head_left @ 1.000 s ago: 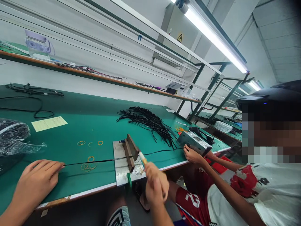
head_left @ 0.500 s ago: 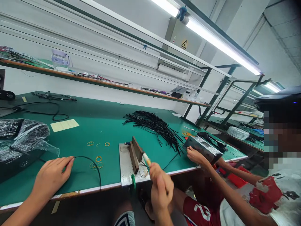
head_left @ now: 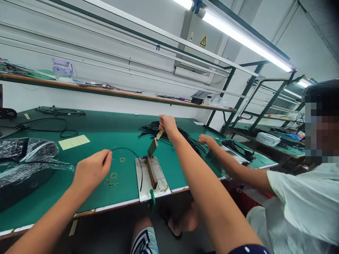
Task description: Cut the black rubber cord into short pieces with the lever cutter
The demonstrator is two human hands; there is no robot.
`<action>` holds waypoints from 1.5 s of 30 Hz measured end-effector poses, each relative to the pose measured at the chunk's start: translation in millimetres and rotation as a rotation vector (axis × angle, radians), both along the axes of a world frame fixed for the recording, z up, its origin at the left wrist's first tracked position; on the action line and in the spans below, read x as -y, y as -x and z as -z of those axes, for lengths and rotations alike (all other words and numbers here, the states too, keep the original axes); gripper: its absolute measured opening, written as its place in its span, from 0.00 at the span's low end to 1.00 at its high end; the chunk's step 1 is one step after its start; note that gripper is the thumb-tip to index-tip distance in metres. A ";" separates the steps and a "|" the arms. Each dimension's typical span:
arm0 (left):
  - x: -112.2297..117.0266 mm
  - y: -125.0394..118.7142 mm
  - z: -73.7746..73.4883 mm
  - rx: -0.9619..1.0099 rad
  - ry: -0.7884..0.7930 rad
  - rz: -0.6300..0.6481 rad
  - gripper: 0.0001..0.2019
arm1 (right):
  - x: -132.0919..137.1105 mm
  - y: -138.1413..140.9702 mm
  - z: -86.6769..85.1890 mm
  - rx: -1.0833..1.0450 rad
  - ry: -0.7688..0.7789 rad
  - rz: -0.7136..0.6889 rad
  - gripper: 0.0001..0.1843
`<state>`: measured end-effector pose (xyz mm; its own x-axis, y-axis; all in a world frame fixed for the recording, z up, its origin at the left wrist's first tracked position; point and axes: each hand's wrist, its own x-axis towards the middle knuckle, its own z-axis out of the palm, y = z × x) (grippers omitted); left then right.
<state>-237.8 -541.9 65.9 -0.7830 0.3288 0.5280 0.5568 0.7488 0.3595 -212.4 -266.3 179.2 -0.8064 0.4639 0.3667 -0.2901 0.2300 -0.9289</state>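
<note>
Black wire, one end pinched in the left hand, fingertips closed on it. From there it arced right above the steel jig plate, then dropped onto the plate's left part, free end lying there.

Right hand clenched around a pale stick-shaped tool with a yellow section; exact tool type unclear. Hand sat beyond the jig plate, tool angled down toward it. Tool's lower end was at the top of a tilted steel blade mounted on the plate; contact hard to confirm from this view.

Around the jig plate: small coil spring just left of the blade, green clamp at the near edge, loose rubber bands to the left on the green table. Bundle of black wires lay beyond the plate, partly behind the right hand. Paper sheet and a plastic-wrapped black coil were well left of it.

Co-worker sat right of the jig plate, hand reaching over the table, fingers curled, near a grey metal box. What that hand held, if anything: cannot tell.
</note>
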 end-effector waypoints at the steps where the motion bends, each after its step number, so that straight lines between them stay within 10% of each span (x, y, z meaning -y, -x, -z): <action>1: -12.9 -5.1 -1.4 -0.030 0.010 0.000 0.17 | -2.0 7.1 -3.2 0.021 0.012 0.009 0.19; 11: -119.6 -59.2 23.5 0.060 0.217 0.242 0.17 | -10.1 27.2 -4.6 0.067 0.018 0.054 0.15; 17: -115.6 -58.6 49.1 0.131 0.266 0.336 0.19 | -9.4 23.6 0.4 0.033 0.023 0.066 0.15; 31: -100.9 -67.5 49.3 0.090 0.353 0.515 0.17 | -2.8 16.2 -1.9 -0.002 0.033 0.078 0.17; 37: -62.9 -40.2 68.4 -0.013 0.480 0.554 0.16 | -1.9 14.6 -0.7 -0.021 0.036 0.064 0.18; 45: 66.0 26.4 112.7 -0.021 0.346 0.403 0.20 | 8.8 -21.7 25.6 -0.203 0.008 0.059 0.20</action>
